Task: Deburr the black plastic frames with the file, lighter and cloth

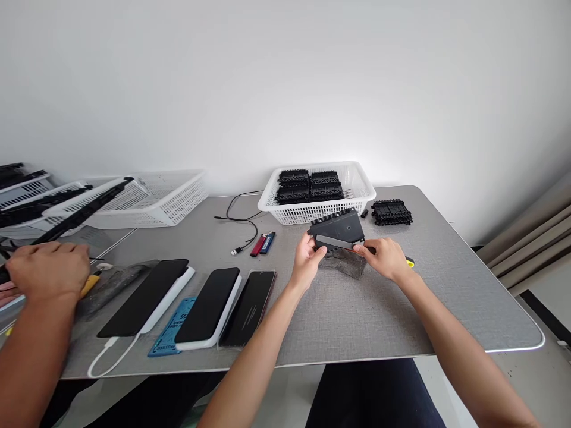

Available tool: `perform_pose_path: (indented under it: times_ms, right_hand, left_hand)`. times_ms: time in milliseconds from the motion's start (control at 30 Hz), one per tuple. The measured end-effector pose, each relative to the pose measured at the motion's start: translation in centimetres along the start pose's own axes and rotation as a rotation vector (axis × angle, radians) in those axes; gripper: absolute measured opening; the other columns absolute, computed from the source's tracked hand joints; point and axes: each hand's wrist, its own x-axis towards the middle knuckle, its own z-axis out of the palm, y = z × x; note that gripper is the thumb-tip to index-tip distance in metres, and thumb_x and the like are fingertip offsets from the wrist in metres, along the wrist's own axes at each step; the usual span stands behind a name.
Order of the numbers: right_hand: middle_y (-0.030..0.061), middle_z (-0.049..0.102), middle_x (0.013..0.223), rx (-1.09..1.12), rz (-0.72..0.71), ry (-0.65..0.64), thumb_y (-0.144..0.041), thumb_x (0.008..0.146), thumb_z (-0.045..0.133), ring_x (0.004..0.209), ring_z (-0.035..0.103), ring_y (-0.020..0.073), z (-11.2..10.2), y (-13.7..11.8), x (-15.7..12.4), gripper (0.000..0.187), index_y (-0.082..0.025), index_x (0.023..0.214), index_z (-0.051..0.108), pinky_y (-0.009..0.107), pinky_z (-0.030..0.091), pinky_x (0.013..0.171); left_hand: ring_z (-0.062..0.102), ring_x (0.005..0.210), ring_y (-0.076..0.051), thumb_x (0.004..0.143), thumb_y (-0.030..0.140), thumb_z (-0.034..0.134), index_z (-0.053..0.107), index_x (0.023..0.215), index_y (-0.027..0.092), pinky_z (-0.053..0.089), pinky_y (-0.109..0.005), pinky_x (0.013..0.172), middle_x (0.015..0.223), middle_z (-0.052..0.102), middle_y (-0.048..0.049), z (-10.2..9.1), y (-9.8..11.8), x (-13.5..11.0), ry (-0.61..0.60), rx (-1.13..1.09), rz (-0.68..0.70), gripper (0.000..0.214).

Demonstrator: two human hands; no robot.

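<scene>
clamping a black plastic part by its left end in the left hand, above the tabletop, between its back and front edges. gripping a flat grey tool in the right hand, slanted across the part's near side. facing a white basket at the back edge, a stack of black parts near the back right corner, and dark-screened phones near the front edge.
</scene>
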Motion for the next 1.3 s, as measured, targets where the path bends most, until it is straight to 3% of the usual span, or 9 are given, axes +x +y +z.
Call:
perform_pose_path:
  times_ms: [300,1133,1300]
  right_hand:
    - [0.0011,0.052,0.053,0.07,0.082,0.023,-0.067,0.087,0.039,0.053,0.041,0.0148,-0.1,0.7,0.3,0.056,-0.022,0.066,0.066,0.026,0.023,0.053]
    - [0.0013,0.052,0.052,0.034,0.063,0.079,-0.068,0.086,0.04,0.052,0.04,0.0151,-0.1,1.2,0.4,0.055,-0.023,0.068,0.067,0.027,0.022,0.053]
    - [-0.0014,0.043,0.049,0.123,0.023,0.132,-0.068,0.086,0.041,0.05,0.031,0.0124,-0.4,1.7,0.5,0.058,-0.02,0.056,0.052,0.026,0.021,0.053]
  left_hand:
    - [0.061,0.112,-0.026,0.071,0.035,0.075,0.055,0.119,0.02,0.044,-0.041,0.103,0.116,0.067,-0.0123,-0.3,0.5,0.2,0.042,0.017,0.072,0.055]
    - [0.064,0.108,-0.026,0.073,0.034,0.075,0.057,0.119,0.018,0.045,-0.042,0.101,0.114,0.068,-0.0132,-0.6,0.2,0.1,-0.003,0.055,0.081,0.052]
    - [0.064,0.108,-0.025,0.07,0.034,0.076,0.06,0.114,0.018,0.047,-0.04,0.098,0.112,0.069,-0.0122,-0.6,0.4,0.3,0.062,0.003,0.045,0.049]
